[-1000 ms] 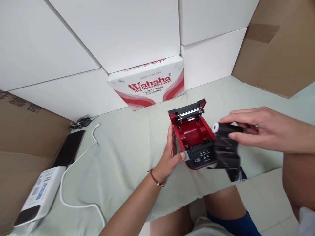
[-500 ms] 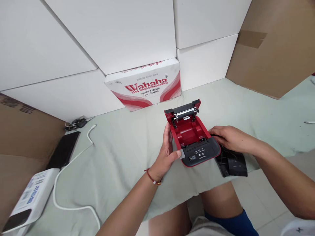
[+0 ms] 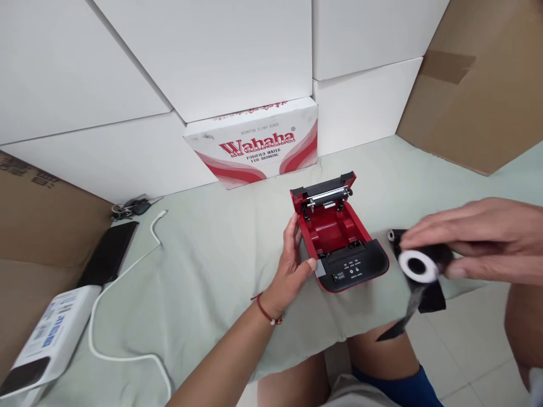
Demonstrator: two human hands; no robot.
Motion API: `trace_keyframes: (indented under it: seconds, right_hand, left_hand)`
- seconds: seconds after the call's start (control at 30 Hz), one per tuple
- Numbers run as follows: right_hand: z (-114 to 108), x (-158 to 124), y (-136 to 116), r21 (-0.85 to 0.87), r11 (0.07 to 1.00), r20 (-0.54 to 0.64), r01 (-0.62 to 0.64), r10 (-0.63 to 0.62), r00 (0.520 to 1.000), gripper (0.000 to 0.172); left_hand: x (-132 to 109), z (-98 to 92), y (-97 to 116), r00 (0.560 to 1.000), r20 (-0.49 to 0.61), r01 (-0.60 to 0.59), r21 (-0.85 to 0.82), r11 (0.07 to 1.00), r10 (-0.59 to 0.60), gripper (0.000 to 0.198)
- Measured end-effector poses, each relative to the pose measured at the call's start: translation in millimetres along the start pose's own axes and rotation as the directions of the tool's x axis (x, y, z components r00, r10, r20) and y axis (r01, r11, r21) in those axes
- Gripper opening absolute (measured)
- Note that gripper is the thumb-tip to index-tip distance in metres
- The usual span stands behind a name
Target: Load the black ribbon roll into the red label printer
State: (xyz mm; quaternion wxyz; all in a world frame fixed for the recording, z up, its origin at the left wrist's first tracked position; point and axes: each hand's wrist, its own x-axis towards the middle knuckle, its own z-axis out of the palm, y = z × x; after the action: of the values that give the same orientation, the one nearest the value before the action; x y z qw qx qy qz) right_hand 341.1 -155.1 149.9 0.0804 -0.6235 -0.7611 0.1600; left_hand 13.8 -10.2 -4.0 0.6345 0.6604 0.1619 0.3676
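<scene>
A small red-and-black portable printer (image 3: 355, 268) rests on the cloth with its lid raised and its red paper bay bare inside. My left hand (image 3: 292, 268) grips the printer's left side, thumb on the front corner and fingers along the wall. Off to the right, my right hand (image 3: 487, 240) holds a paper roll (image 3: 427, 272) with a black outer face, white end and dark core hole. A loose black tail dangles from it. Behind this roll a thinner black roll (image 3: 391, 235) lies on the cloth, its strip partly hidden and draped near the edge.
A Wahaha water carton (image 3: 258, 147) and white boxes (image 3: 241, 56) stand at the back. A brown carton (image 3: 475, 85) is at the right. On the left lie keys (image 3: 133, 208), a black flat object (image 3: 109, 254), a white cable (image 3: 95, 316) and a white device (image 3: 55, 333).
My right hand has lifted away rightward from beside the printer and now holds the paper roll. My left hand stays on the printer. The view has shifted slightly.
</scene>
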Motion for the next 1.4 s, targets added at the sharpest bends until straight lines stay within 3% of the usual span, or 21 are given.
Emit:
trace_keyframes:
  seconds: [0.1, 0.23, 0.33, 0.47, 0.53, 0.57, 0.6, 0.63, 0.7, 0.73, 0.77, 0.8, 0.87, 0.93, 1.07, 1.13, 1.23, 1.33, 1.4]
  right_hand:
    - [8, 40, -31, -0.022, 1.0, -0.003, 0.015, -0.016, 1.0, 0.038]
    - [31, 103, -65, -0.042, 0.998, 0.037, 0.048, -0.047, 0.998, 0.034]
    - [44, 130, -71, -0.09, 0.994, 0.102, 0.059, -0.05, 0.994, 0.032]
    - [50, 134, -68, -0.163, 0.983, 0.125, 0.088, -0.068, 0.99, 0.03]
    - [48, 127, -69, -0.058, 0.983, 0.045, 0.177, -0.174, 0.984, 0.028]
    - [46, 123, -70, 0.019, 0.969, -0.06, 0.247, -0.246, 0.968, 0.027]
    - [44, 119, -72, 0.076, 0.945, -0.213, 0.318, -0.297, 0.931, 0.027]
    - [42, 116, -73, 0.089, 0.922, -0.398, 0.377, -0.315, 0.862, 0.028]
    - [40, 115, -73, -0.001, 0.922, -0.697, 0.388, -0.279, 0.661, 0.027]
    - [39, 118, -71, -0.059, 0.937, -0.771, 0.345, -0.262, 0.581, 0.026]
    - [40, 123, -67, -0.103, 0.948, -0.799, 0.3, -0.258, 0.543, 0.028]
    - [42, 128, -62, -0.126, 0.953, -0.797, 0.275, -0.262, 0.544, 0.033]
    - [48, 135, -50, -0.102, 0.953, -0.739, 0.285, -0.265, 0.62, 0.042]
    - [54, 135, -39, -0.047, 0.933, -0.685, 0.356, -0.29, 0.668, 0.04]
    - [67, 110, -27, 0.028, 0.844, -0.636, 0.535, -0.398, 0.661, 0.033]
    - [74, 96, -21, 0.09, 0.801, -0.607, 0.592, -0.427, 0.67, 0.032]
    - [88, 87, -11, 0.251, 0.729, -0.599, 0.637, -0.401, 0.694, 0.036]
    - [98, 87, -6, 0.355, 0.684, -0.619, 0.638, -0.34, 0.708, 0.042]
    - [102, 88, -6, 0.354, 0.691, -0.627, 0.63, -0.324, 0.708, 0.041]
  left_hand:
    - [-6, 2.7, 2, 0.993, -0.095, -0.051, 0.203, 0.978, 0.072, 0.074]
    - [-14, 7.2, 8, 0.937, -0.181, -0.177, 0.491, 0.853, 0.298, 0.068]
    - [-18, 12.4, 14, 0.898, -0.052, -0.321, 0.601, 0.732, 0.437, 0.071]
    - [-20, 20.6, 19, 0.833, 0.212, -0.491, 0.709, 0.506, 0.51, 0.063]
    - [-20, 23.8, 20, 0.808, 0.238, -0.506, 0.749, 0.428, 0.538, 0.058]
    - [-20, 24.8, 20, 0.802, 0.233, -0.501, 0.763, 0.408, 0.55, 0.057]
    - [-20, 25.6, 20, 0.798, 0.227, -0.497, 0.772, 0.397, 0.558, 0.054]
    - [-20, 26.0, 21, 0.795, 0.225, -0.496, 0.776, 0.39, 0.563, 0.052]
    - [-20, 26.3, 21, 0.794, 0.225, -0.492, 0.784, 0.379, 0.566, 0.05]
    - [-20, 26.4, 22, 0.794, 0.223, -0.488, 0.789, 0.374, 0.566, 0.049]
    - [-20, 26.6, 22, 0.794, 0.219, -0.483, 0.794, 0.369, 0.568, 0.048]
    - [-20, 26.9, 23, 0.794, 0.213, -0.477, 0.799, 0.366, 0.57, 0.048]
    - [-21, 27.9, 23, 0.791, 0.195, -0.463, 0.81, 0.359, 0.58, 0.047]
    - [-21, 29.2, 23, 0.78, 0.19, -0.459, 0.821, 0.339, 0.597, 0.047]
    - [-23, 29.2, 21, 0.745, 0.208, -0.471, 0.837, 0.279, 0.634, 0.044]
    - [-24, 25.8, 19, 0.739, 0.192, -0.472, 0.832, 0.293, 0.645, 0.046]
    - [-24, 15.7, 16, 0.76, 0.136, -0.47, 0.791, 0.393, 0.636, 0.058]
    - [-21, 4.9, 13, 0.846, 0.101, -0.445, 0.674, 0.589, 0.524, 0.065]
    - [-20, 1.1, 10, 0.877, 0.064, -0.422, 0.575, 0.701, 0.476, 0.062]
